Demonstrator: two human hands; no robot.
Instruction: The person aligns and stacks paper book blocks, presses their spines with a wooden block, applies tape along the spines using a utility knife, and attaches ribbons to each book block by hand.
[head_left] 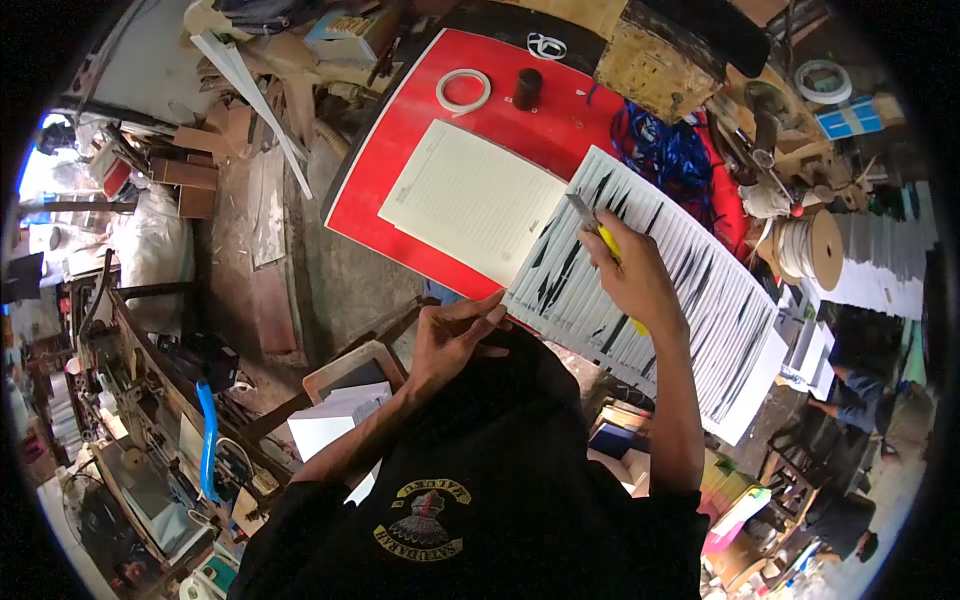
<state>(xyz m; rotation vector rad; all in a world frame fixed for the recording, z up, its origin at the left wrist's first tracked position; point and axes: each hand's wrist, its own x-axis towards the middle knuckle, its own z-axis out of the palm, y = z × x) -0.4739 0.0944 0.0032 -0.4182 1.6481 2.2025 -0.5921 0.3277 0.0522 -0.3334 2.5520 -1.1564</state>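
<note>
My right hand [637,270] is wrapped round a yellow utility knife [609,241] with its blade out. The blade points up and left, over the left end of a long row of white paper booklets [680,270] with dark gaps between them. A cream ruled booklet [470,195] lies flat against that end of the row. At the near corner where the two meet, my left hand [455,335] has its thumb and forefinger closed on the booklet's edge. Whether the blade touches the paper I cannot tell.
A red board [360,210] lies under the booklets. On it are a roll of tape [463,91], a dark cylinder [527,88] and a blue tangle of strips [660,140]. A wooden block [660,65] stands behind. To the right is a spool [810,249]; people [870,400] are farther off.
</note>
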